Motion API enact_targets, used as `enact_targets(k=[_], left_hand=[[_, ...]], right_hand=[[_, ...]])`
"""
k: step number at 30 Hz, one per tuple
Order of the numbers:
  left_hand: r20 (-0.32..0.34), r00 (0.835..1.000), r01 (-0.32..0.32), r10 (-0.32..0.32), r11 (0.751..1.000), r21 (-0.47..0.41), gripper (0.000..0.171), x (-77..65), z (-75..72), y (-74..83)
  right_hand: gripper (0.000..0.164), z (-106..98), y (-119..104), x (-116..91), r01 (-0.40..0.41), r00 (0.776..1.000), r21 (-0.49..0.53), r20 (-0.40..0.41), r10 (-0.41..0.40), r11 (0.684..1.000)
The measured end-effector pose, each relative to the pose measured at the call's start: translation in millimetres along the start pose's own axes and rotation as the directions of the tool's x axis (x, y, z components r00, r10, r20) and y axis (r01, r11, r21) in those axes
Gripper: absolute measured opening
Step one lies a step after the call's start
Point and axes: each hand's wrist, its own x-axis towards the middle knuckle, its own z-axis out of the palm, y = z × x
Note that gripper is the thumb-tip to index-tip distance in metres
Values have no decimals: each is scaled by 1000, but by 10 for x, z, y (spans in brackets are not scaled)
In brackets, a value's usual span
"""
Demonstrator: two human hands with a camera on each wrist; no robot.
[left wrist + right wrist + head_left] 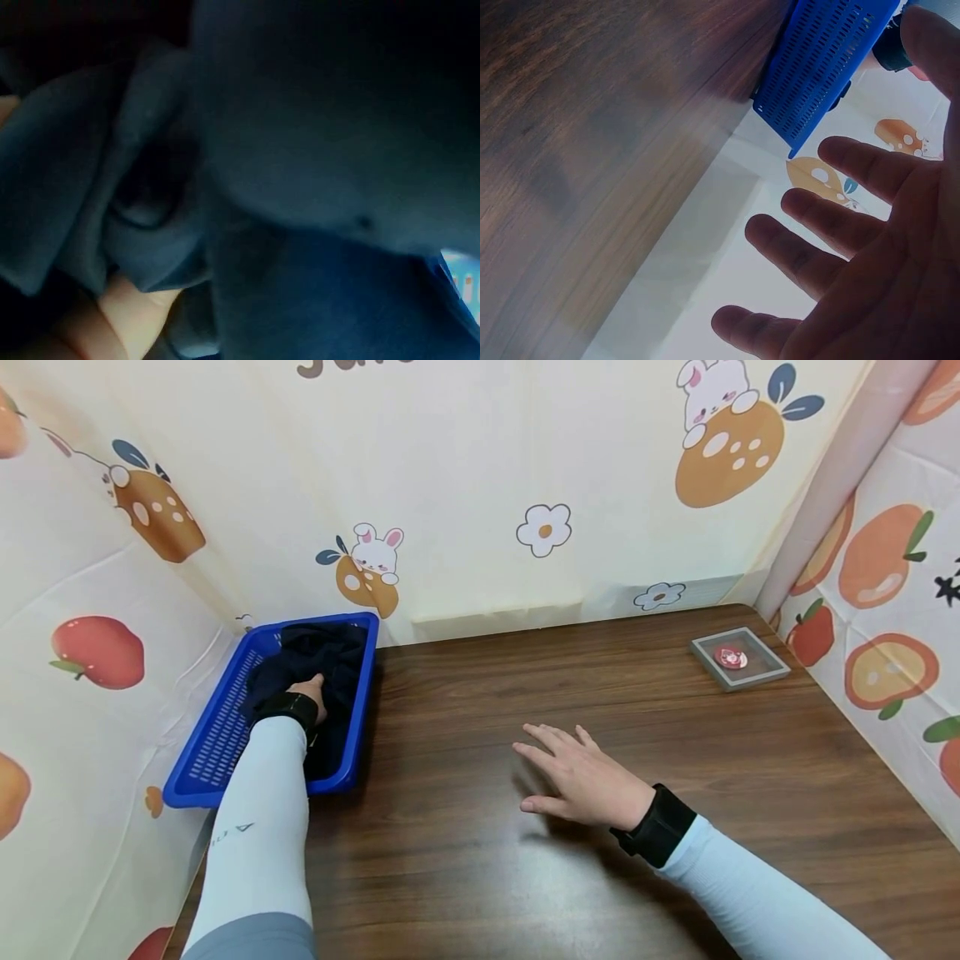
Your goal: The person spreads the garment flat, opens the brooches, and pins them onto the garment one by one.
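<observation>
My left hand reaches down into a blue plastic basket at the left of the table. Its fingers grip dark navy cloth bunched inside. Up close in the left wrist view, folds of the cloth hide most of the hand; only bits of skin show. My right hand hovers over the middle of the table, palm down, fingers spread and holding nothing. In the right wrist view its loosely extended fingers appear with the basket beyond them.
A brown wooden table carries everything. Near its back right corner lies a shallow grey square tray with a small red and white item in it. Printed cloth walls enclose the back and sides.
</observation>
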Motion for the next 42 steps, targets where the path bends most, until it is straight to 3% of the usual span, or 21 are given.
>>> enact_targets(k=[11,18,23,37,42], left_hand=[[-128,992,-28,22,999,-45,43,-177,-261,-1],[-232,973,-28,3,994,-105,29,-318,-526,30],[-295,955,-7,-29,993,-119,28,-432,-672,92],[-530,844,-47,-85,972,-232,36,-810,-1118,254],[-609,786,-71,-112,961,-268,36,-959,-1284,350]], right_hand=[[72,2,6,-13,4,1000,-10,-2,-4,1000],[73,-31,-14,-16,11,1000,-15,-5,-11,1000],[73,-45,-29,-26,10,1000,-15,1,-10,1000],[72,-24,-10,-56,13,1000,-9,-13,-13,1000],[72,-43,-22,-46,12,1000,-4,-19,-12,1000]])
